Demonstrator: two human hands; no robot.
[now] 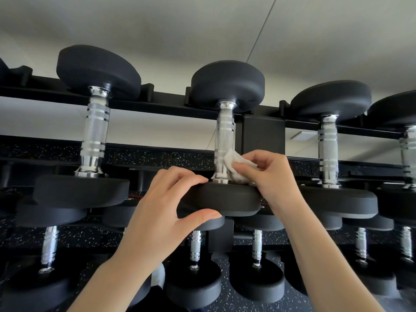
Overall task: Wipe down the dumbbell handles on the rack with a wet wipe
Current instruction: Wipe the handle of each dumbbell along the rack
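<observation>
Centre frame: right hand (270, 174) fingers pinched on crumpled white wet wipe (236, 164), pressed against lower end of knurled chrome handle (224, 140). Left hand (164, 212), fingers and thumb clamped on near black dumbbell head (225, 199). Black rack (263, 131) behind.

white wipe (236, 164), knurled chrome handle (225, 136)

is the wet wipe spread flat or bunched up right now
Bunched up. The wet wipe is a crumpled wad pinched in the right hand, pressed against the lower end of the dumbbell handle.
</observation>
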